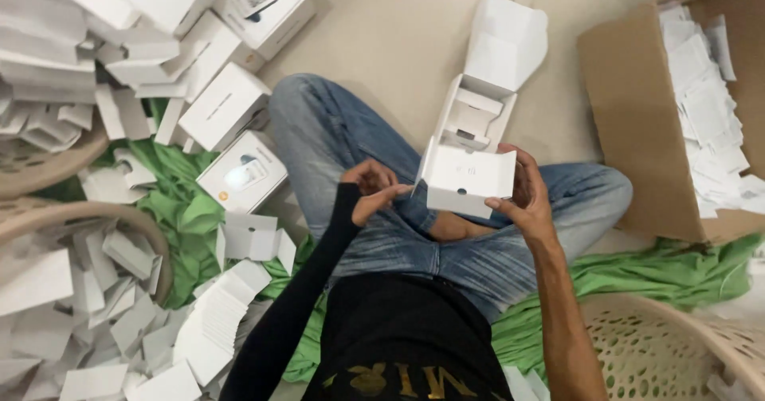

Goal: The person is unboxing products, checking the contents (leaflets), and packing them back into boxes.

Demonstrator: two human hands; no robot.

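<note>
Black shirt (406, 345) and jeans (446, 233) fill the lower centre of the frame; above the lap the right hand (527, 198) grips one open white box (466, 179) at its right edge, fingers curled around it, while the left hand (370, 187), sleeved in black, sits loosely curled with fingertips at the box's left flap, holding nothing that I can make out. Step looks like box assembly, flaps not yet shut; closing calls for both hands folding. Counts: one cardboard carton (637, 122) at right, two baskets (88, 218) at left, about five closed boxes (239, 174) upper left.

Beige floor (398, 42) bearing green cloth (187, 218), white boxes (227, 106), cardboard carton (637, 122), woven baskets (661, 345), loose white card inserts (119, 321).
</note>
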